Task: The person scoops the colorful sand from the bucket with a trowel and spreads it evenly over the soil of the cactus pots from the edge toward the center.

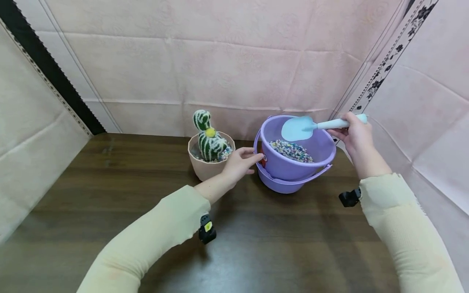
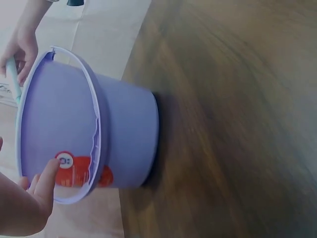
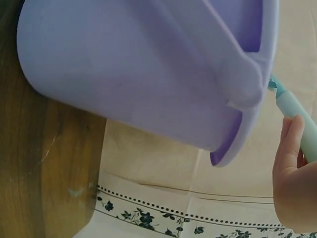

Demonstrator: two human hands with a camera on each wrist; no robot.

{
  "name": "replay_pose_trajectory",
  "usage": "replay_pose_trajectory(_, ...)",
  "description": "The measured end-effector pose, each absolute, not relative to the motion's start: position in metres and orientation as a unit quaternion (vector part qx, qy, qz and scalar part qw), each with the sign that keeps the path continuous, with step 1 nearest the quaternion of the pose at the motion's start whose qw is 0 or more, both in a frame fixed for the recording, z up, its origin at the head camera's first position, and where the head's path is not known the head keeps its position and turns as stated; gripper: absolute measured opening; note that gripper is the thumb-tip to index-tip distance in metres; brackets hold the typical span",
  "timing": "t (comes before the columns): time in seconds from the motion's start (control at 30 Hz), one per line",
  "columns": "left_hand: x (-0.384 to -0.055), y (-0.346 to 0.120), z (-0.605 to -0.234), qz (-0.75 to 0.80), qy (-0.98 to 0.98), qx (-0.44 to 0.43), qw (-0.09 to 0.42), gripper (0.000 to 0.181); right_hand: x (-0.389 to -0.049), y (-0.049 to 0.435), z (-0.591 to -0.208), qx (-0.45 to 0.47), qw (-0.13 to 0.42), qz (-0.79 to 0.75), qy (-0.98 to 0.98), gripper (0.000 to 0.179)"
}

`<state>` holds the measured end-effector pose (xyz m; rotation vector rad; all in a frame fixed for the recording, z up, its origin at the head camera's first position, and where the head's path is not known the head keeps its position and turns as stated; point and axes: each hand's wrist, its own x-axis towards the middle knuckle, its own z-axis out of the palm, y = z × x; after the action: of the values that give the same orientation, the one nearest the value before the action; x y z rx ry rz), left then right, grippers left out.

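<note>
Near the surface's (image 1: 146, 175) far edge, right fingers (image 3: 294, 141) clamp my scoop (image 1: 297, 129) over a bucket (image 1: 289, 170); left fingers (image 2: 48, 178) apart. Likely scooping: lower it.

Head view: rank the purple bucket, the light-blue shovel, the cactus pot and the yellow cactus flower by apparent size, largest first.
1. Purple bucket
2. Light-blue shovel and cactus pot: too close to rank; the shovel looks longer, the pot broader
3. Yellow cactus flower
</note>
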<state>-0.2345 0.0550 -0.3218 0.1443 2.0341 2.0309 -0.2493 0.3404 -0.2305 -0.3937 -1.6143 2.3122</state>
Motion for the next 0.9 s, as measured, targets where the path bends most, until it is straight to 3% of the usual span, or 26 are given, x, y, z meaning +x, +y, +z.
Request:
replay_pose_trajectory(0.27,-0.252,0.076,-0.320,0.710,0.699,0.019,0.083,0.055,-0.258,0.335,-0.241,-0.139,0.185,0.718,-0.656,0.011)
replay_pose_trajectory(0.47,-0.258,0.091,-0.319,0.701,0.712,0.016,0.042,0.061,-0.266,0.330,-0.254,-0.151,0.202,0.550,-0.796,0.004)
replay_pose_trajectory(0.63,-0.261,0.098,-0.320,0.666,0.746,0.021,0.019,0.065,-0.270,0.323,-0.265,-0.104,0.179,0.437,-0.875,0.008)
replay_pose_trajectory(0.9,-0.263,0.102,-0.316,0.669,0.743,0.013,0.012,0.063,-0.271,0.315,-0.274,-0.043,0.120,0.432,-0.893,0.009)
